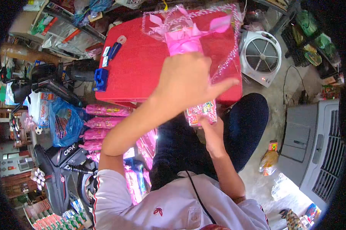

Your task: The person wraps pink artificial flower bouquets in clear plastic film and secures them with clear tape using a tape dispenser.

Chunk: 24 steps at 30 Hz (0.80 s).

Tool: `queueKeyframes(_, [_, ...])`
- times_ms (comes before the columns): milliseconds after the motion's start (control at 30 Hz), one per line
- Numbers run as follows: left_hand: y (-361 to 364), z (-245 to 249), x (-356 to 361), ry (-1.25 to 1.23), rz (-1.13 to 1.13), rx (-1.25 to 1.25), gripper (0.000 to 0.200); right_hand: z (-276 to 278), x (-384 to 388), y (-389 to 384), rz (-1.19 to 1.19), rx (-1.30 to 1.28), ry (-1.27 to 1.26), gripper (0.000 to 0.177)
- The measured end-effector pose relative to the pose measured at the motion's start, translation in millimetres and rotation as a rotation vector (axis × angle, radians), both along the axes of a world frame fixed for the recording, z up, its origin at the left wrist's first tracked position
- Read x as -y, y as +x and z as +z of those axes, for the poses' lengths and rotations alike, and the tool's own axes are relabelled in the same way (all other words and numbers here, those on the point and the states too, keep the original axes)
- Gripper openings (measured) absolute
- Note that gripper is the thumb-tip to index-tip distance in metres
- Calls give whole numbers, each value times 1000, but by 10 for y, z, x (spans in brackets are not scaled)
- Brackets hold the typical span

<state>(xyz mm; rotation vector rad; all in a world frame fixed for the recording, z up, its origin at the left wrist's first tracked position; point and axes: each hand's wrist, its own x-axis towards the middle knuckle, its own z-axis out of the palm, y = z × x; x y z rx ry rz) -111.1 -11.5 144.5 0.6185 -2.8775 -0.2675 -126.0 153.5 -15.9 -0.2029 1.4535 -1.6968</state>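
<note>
The left hand (186, 74) lies across the pack, thumb stretched aside; its finger grip is hidden. The pink pack (183, 42), patterned at its lower end, ribboned on top, extends over the red table's (136, 73) near edge. The right hand (212, 132) pinches its lower end.

Bright scene, worktop (138, 65) evenly lit, red strongly saturated; white glare on floor (286, 190) toward lower right, detail washed out; light source out of view; small glints on clear wrap (220, 48); trousers (249, 126) sunk in deep shadow; strong fisheye bend, straight lines bowing near edges; black rounded vignette with speckled noise; background at far left soft, small print hard to read
</note>
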Motion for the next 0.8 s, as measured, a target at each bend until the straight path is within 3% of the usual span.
queueKeyframes(100, [-113,-65,-63,-50,-56,-148,45,-9,8,5,11,-2,-15,26])
queueKeyframes(200, [-211,51,132,-375,-511,-317,37,-2,-3,-4,14,-2,-9,27])
queueKeyframes(500, [-297,-139,-41,-567,-808,-54,27,-21,-5,-20,15,-2,-48,29])
queueKeyframes(600, [-266,-128,-72,-464,-851,302,26,36,-5,-34,21,-9,-38,28])
queueKeyframes(700, [-229,-163,-13,-312,-834,428,25,75,-2,-36,6,16,-37,28])
queueKeyframes(800, [-174,-148,32,-299,-822,344,23,34,8,-39,-3,31,-58,28])
